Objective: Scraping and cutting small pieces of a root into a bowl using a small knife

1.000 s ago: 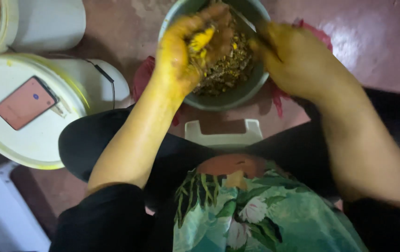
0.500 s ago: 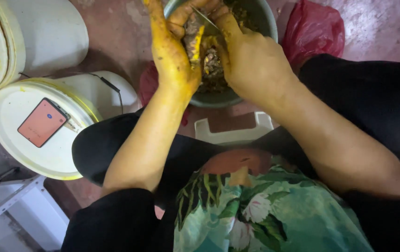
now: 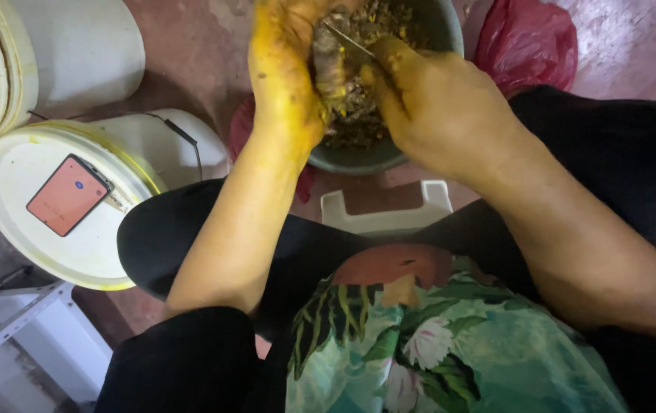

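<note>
— held in the left hand (image 3: 286,69)?
— knobbly root piece (image 3: 329,65), brownish, smeared yellow, upright over the bowl (image 3: 358,157).
— and in the right hand (image 3: 439,103)?
— thin knife blade (image 3: 349,43), slanted, edge touching the root's top.
— the bowl?
— grey-green, round, on the floor just beyond the knees, full of brown peelings with yellow flecks (image 3: 354,122).

Reddish floor (image 3: 190,84), grey bowl (image 3: 358,157), white buckets (image 3: 75,46), red bag (image 3: 530,38), white stool (image 3: 385,214)
</note>
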